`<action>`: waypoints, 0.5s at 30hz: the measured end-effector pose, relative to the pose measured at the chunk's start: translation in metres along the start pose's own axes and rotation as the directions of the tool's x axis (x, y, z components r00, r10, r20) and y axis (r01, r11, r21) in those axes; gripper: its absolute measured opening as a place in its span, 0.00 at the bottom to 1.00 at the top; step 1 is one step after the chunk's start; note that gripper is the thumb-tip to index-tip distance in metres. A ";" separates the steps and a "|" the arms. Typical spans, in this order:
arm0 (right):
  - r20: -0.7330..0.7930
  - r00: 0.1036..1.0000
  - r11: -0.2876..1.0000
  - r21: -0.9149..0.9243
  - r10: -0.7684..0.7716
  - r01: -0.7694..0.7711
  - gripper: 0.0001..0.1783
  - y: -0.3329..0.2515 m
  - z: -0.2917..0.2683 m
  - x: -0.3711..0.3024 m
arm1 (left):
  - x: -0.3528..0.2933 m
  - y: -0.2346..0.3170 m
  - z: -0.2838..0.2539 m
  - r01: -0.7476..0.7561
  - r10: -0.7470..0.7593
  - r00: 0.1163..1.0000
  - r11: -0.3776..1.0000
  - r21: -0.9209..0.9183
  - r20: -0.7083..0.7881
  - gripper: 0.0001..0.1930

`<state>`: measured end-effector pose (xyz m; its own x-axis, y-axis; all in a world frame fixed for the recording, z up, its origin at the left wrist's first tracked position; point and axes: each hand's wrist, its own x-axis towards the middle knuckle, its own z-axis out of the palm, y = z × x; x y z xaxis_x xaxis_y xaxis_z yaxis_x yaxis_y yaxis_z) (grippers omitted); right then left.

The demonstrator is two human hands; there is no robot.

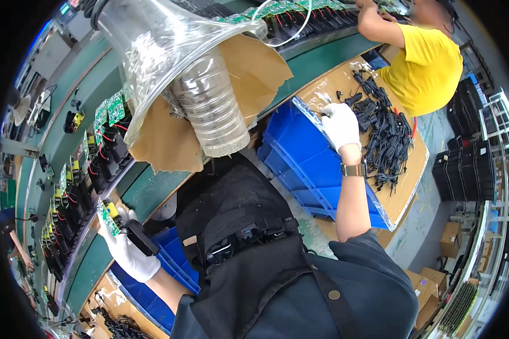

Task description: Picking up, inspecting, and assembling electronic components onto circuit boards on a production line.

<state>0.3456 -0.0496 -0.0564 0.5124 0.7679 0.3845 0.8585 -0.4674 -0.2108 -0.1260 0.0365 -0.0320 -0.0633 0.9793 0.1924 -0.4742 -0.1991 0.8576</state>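
My left hand [129, 254], in a white glove, is closed round a green circuit board [108, 217] with a yellow part on it. A black plastic case [139, 237] hangs beside the board at the same hand. On the right, my gloved right hand [341, 127] rests over the edge of a cardboard-topped surface, its fingers curled together; what they hold, if anything, is hidden. Just beyond that hand lies a heap of black cables [382, 135] with plugs.
A clear plastic hood [169, 51] with a ribbed duct [212, 107] hangs ahead. Boards with black cases line the curved green conveyor [147, 189]. A blue bin [297, 152] stands below my right hand, another blue bin [172, 254] at left. A person in yellow [427, 68] works far right.
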 end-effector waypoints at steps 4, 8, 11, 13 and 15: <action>-0.036 0.999 1.000 0.015 0.005 -0.005 0.09 -0.003 -0.018 0.002 | 0.006 0.003 -0.019 -0.005 0.005 1.000 1.000 0.011 0.026 0.32; -0.493 0.863 0.994 0.043 0.107 -0.098 0.10 -0.005 -0.072 0.010 | 0.009 0.003 -0.026 0.023 -0.024 0.998 1.000 0.017 0.052 0.32; -0.799 0.559 0.974 0.207 0.222 -0.091 0.12 0.007 -0.098 0.015 | 0.006 0.003 -0.017 0.035 -0.036 0.998 0.999 0.007 0.056 0.32; -0.775 0.553 0.946 0.313 0.305 -0.084 0.12 0.012 -0.110 0.016 | 0.002 0.002 -0.001 0.037 -0.036 0.999 0.999 -0.008 0.041 0.31; -0.741 0.549 0.906 0.417 0.387 -0.076 0.13 0.004 -0.122 0.017 | 0.000 0.001 0.009 0.037 -0.036 0.999 0.999 -0.015 0.030 0.31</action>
<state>0.3555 -0.0911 0.0589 0.6008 -0.0837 0.7950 0.7460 -0.2988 -0.5952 -0.1184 0.0362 -0.0267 -0.0196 0.9843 0.1753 -0.4897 -0.1623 0.8567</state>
